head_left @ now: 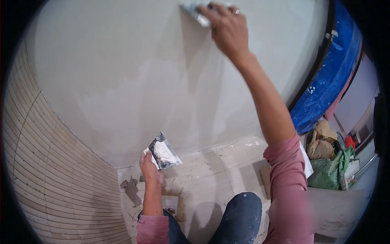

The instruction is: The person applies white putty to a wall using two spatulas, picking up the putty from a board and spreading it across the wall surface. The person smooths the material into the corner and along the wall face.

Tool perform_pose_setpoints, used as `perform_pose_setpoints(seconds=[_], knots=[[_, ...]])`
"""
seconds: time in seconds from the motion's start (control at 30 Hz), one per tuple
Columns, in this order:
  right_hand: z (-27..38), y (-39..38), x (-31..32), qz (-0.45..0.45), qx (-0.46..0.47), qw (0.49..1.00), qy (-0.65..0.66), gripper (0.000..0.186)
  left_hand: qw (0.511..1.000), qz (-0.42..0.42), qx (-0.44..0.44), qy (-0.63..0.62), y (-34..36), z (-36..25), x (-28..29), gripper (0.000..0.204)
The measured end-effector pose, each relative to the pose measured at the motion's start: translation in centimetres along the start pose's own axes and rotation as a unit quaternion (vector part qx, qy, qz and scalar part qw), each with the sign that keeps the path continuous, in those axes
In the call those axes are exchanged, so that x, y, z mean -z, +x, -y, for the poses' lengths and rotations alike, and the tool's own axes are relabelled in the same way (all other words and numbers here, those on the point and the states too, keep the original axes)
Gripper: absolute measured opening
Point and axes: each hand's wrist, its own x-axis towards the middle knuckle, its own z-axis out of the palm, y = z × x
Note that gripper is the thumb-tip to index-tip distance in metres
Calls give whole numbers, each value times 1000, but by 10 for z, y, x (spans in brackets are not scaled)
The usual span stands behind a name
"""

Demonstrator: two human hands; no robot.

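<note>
High on the pale plastered wall (134,49), my right hand (227,28) grips a metal scraper blade (195,12), slightly blurred, held against the surface with the arm stretched up. Low at centre-left, my left hand (151,164) holds a flat metal blade (172,158) with a heap of white paste (162,151) on it, in front of the wall's lower part. A faintly darker patch shows on the wall around its middle.
A ribbed tiled wall (65,154) runs down the left. Blue plastic sheeting (325,85) covers something at the right, above bags and clutter (329,171). The tiled floor (215,171) below holds cardboard scraps (131,187) beside my bent knees.
</note>
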Motion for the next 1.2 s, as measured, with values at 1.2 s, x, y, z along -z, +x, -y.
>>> perform_pose_setpoints(seconds=[1.2], knots=[[-118, -76, 32, -6, -5, 995, -95, 62, 998, 54, -4, 18, 16, 19, 21, 30]])
